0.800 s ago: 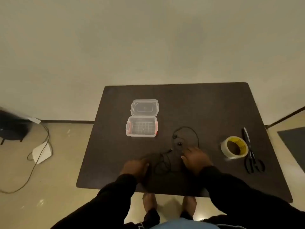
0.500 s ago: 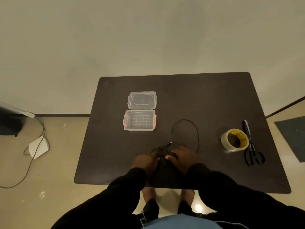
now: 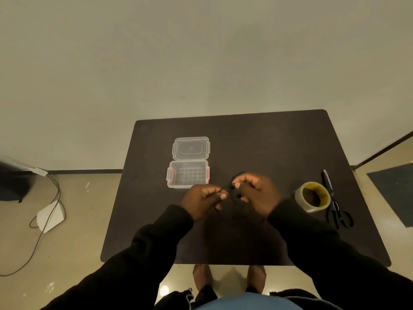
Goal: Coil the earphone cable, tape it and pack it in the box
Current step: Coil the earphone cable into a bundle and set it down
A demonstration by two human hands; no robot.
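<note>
Head view: both hands raised over the dark rectangular table [image 3: 279, 148], fingers curled narrow, each pinching the thin black earphone cable [image 3: 234, 194]. Left hand [image 3: 202, 203] grips a strand between thumb and forefinger; right hand [image 3: 257, 194] pinches another part, with a loose loop between and below the two hands. How many turns the loop has is too blurred to tell. Black sleeves cover both wrists. Clear plastic box with red latches [image 3: 188, 174], open, sits on the table just left of the hands and farther from the person; its clear lid [image 3: 191, 148] lies flat touching the box's far side. Right of the hands: roll of clear tape with yellow core [image 3: 312, 196], then black-handled scissors [image 3: 335, 203] just beside it.
</note>
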